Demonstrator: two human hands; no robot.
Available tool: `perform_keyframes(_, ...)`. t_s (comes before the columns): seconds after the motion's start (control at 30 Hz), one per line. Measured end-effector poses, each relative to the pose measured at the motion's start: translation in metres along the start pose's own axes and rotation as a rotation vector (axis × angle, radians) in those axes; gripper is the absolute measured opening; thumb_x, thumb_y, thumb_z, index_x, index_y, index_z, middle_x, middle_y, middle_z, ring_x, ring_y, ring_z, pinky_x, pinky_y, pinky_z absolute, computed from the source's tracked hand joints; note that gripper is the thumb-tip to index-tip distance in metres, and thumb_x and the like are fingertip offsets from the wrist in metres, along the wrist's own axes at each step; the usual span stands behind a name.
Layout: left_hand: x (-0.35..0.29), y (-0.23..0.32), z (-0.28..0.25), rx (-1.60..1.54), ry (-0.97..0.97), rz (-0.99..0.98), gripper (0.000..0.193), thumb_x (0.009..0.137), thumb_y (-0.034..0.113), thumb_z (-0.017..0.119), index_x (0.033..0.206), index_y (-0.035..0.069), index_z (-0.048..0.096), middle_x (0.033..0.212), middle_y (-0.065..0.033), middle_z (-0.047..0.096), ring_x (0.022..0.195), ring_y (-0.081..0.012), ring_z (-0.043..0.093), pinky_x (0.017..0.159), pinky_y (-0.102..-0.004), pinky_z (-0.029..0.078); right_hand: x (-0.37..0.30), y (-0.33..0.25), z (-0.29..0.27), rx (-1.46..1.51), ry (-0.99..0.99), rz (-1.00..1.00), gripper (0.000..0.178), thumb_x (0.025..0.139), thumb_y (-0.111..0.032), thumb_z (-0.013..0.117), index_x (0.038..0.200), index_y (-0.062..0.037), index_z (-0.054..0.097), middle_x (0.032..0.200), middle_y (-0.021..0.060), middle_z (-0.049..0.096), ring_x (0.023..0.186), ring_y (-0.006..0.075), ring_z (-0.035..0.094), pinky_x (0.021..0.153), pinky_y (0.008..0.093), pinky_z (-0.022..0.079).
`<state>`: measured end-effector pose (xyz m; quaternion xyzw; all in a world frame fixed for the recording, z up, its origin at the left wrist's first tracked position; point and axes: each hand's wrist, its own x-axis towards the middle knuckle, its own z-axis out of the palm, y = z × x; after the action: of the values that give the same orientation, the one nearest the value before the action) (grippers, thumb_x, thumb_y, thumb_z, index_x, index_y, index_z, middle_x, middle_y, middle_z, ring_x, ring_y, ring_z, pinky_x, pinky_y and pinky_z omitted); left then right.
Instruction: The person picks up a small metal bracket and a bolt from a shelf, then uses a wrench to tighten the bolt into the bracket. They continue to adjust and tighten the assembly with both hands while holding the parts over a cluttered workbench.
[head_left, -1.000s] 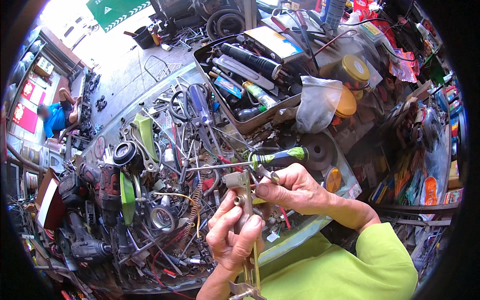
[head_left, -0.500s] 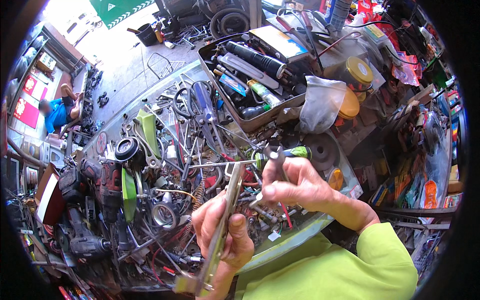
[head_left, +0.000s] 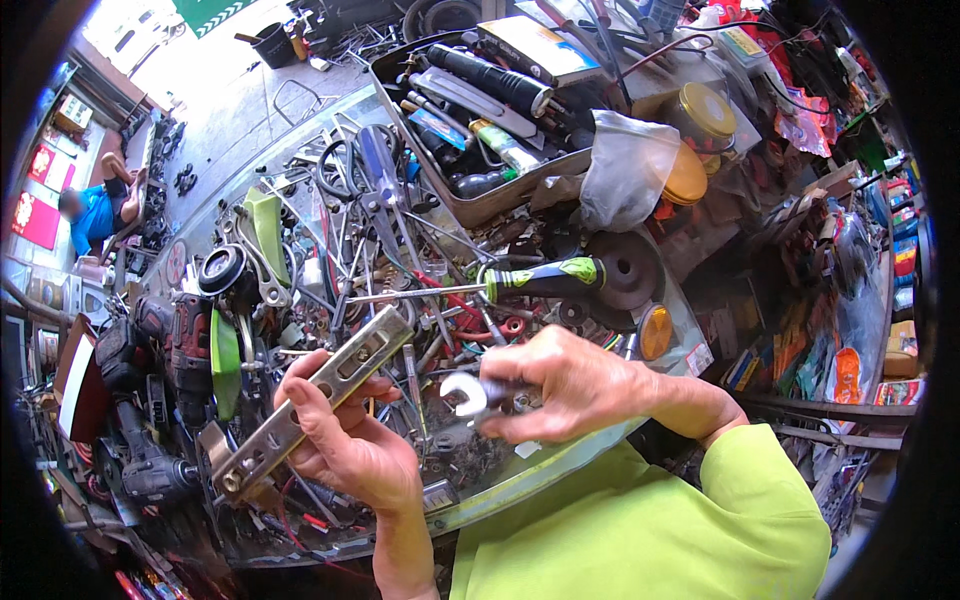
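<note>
My left hand (head_left: 365, 455) is closed around a long slotted metal bracket (head_left: 352, 366), thumb across its upper face. The bracket lies slanted, its far end up to the right, with a bolt head or screw near its lower-left end. A little to the right, my right hand (head_left: 575, 385) grips an open-end wrench (head_left: 462, 392). The wrench's shiny jaw points left toward the bracket but stays apart from it; its shaft is hidden in my fist. Beyond both hands lies a green-and-black screwdriver (head_left: 545, 280), its blade pointing left.
Loose tools and parts cover the glass-topped bench, with power drills (head_left: 190, 350) and pliers (head_left: 385, 205) at the left and centre. An open case (head_left: 480, 212) of tools stands behind. Yellow-lidded jars (head_left: 705, 110) are at the right. A person in blue (head_left: 95, 215) sits far left.
The bracket has moved left and turned from edge-on to show its slotted face. My right hand has come lower and turned, bringing the wrench's jaw into sight. The whole view has shifted slightly.
</note>
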<state>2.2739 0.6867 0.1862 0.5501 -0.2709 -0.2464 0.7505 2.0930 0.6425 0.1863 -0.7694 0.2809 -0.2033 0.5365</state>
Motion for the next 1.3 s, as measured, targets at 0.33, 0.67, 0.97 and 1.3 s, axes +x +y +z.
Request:
perform_keyframes(0.33, 0.0, 0.006, 0.001, -0.077, -0.083, -0.243, 0.04, 0.099, 0.038, 0.047, 0.096, -0.002, 0.057, 0.071, -0.0104, 0.065, 0.051, -0.0145, 0.061, 0.043, -0.0252, 0.046, -0.006, -0.004, 0.014, -0.454, -0.052, -0.154, 0.024, 0.074, -0.019, 0.071, 0.086, -0.0071, 0.054, 0.076, 0.0093, 0.056, 0.069, 0.0308, 0.062, 0.055, 0.0402, 0.05)
perform_keyframes(0.67, -0.003, 0.003, -0.007, -0.235, -0.454, -0.401, 0.04, 0.099, 0.038, 0.046, 0.098, -0.001, 0.055, 0.079, -0.0116, 0.06, 0.051, -0.0173, 0.061, 0.039, -0.0265, 0.048, -0.006, -0.013, -0.01, 0.49, 0.371, 0.193, 0.016, 0.093, -0.011, 0.059, 0.092, 0.0029, 0.066, 0.078, 0.0005, 0.063, 0.071, 0.0062, 0.056, 0.065, 0.0227, 0.047)
perform_keyframes(0.97, -0.005, -0.003, -0.006, -0.552, -0.735, -0.504, 0.04, 0.097, 0.035, 0.053, 0.111, -0.003, 0.052, 0.096, -0.0166, 0.056, 0.065, -0.0164, 0.056, 0.043, -0.0227, 0.044, -0.009, -0.015, -0.02, 0.896, -0.144, 0.334, 0.03, 0.095, -0.029, 0.061, 0.105, -0.0014, 0.065, 0.069, -0.0048, 0.053, 0.06, 0.0014, 0.044, 0.052, 0.0203, 0.034)
perform_keyframes(1.3, 0.009, 0.015, 0.0, -0.988, -0.466, -0.744, 0.044, 0.1, 0.04, 0.044, 0.119, 0.001, 0.05, 0.091, -0.0064, 0.049, 0.08, -0.0182, 0.047, 0.073, -0.0355, 0.038, -0.007, -0.011, -0.006, 0.755, -0.186, 0.063, 0.03, 0.09, -0.019, 0.068, 0.112, 0.0002, 0.06, 0.084, -0.002, 0.06, 0.079, 0.0043, 0.052, 0.069, 0.0232, 0.045)
